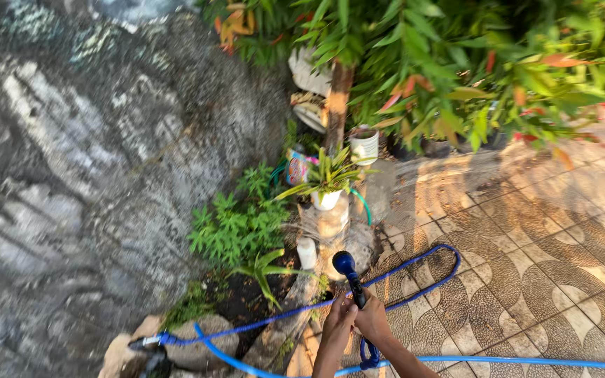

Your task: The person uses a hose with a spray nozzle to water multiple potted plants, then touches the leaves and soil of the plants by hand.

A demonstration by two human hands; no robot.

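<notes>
Hose nozzle (346, 266), blue, held over the patterned paving (540, 266): your left hand (337, 323) and right hand (372, 318) are both wrapped around its handle, aiming toward the potted plant (327, 178) beside the rock face (71, 175).

Rock wall (71, 175) left; potted plants (327, 178) centre; paving (547, 259) right; hose (421, 269) seemingly on paving.

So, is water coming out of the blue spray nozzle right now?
No, the blue spray nozzle, held by both hands, shows no water stream or spray at its head.
</notes>
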